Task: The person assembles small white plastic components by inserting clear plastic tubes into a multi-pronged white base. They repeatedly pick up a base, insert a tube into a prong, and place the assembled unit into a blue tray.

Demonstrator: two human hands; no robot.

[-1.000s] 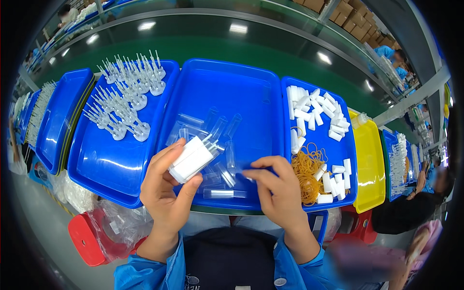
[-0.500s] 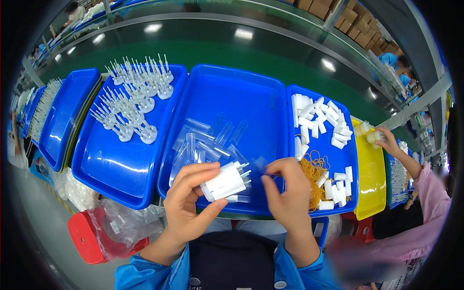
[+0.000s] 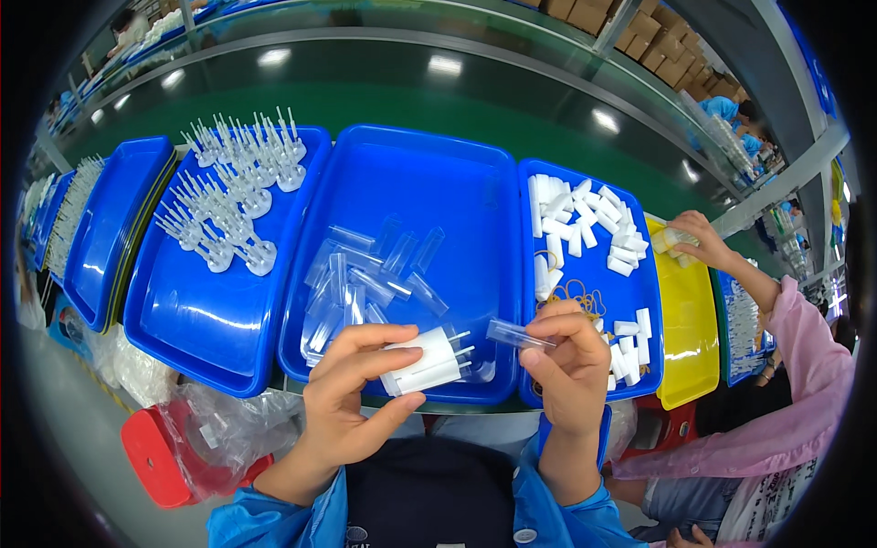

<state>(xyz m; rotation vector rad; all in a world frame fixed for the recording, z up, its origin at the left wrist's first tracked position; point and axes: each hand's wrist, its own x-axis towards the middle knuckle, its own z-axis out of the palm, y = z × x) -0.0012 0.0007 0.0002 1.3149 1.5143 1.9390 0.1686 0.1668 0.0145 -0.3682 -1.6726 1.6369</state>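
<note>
My left hand is closed round a bundle of white cylinders, with thin translucent prongs sticking out of its right end. To the right of it, my right hand pinches a short clear plastic tube between thumb and fingers, pointing left toward the prongs but apart from them. Both hands are over the near edge of the middle blue tray. Several loose clear tubes lie in that tray, left of centre. Fingers hide part of the bundle.
The left blue tray holds several pronged translucent pieces. White cylinders and tan rubber bands lie in the right blue tray. Beyond stands a yellow tray, where a co-worker's hand holds a pale piece. A red stool stands lower left.
My right hand, blurred before, has moved slightly right and now shows the clear tube plainly. The view has shifted a little, and the co-worker's hand is now over the yellow tray.
</note>
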